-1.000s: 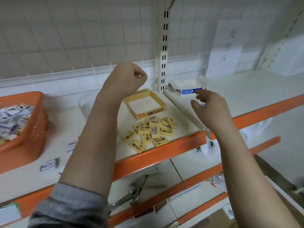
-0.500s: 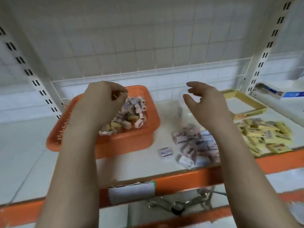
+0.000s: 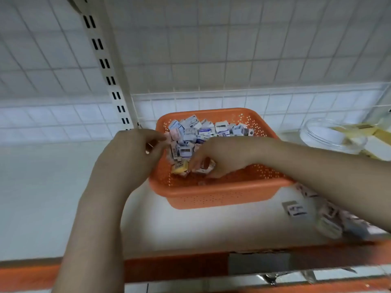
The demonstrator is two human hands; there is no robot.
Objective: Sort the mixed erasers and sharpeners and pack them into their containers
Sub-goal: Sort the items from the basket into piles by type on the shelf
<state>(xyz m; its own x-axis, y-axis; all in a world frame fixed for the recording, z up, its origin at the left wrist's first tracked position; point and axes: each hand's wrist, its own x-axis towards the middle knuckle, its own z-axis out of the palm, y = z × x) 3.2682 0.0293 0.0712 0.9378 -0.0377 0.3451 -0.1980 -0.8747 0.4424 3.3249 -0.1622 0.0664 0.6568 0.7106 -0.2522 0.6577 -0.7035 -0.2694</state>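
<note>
The view has been swung left along the shelf (image 3: 53, 197) since a second ago: the yellow tray and blue-white box that filled the frame then are gone or pushed to the right edge, and the orange basket (image 3: 222, 193) is now centred, far-middle on the shelf surface. A clear round container (image 3: 330, 134) is seen right of the basket, with blurred yellow erasers (image 3: 372, 142) just beyond it at the frame edge; a loose pile of sorted sharpeners (image 3: 330, 220) lies on the shelf near-right, partly under the right forearm. The right hand (image 3: 224, 157), which hovered over that pile half a second ago, has been dropped into the basket, its fingers curled down onto the mixed heap (image 3: 203, 132) at its near side; whether a piece is already pinched cannot be told. The left hand (image 3: 129, 157) has been kept at the basket's left rim, fingers clenched, and something small seems to be held at the fingertips, but blur prevents naming it. Judged from this, another picking round is being started and plenty remains unsorted. One yellow eraser (image 3: 179, 167) lies at the near-left of the heap, just left of the right fingers, its long axis running left-right and tipped slightly, far end raised rightward; the sharpeners in the heap point every way.
</note>
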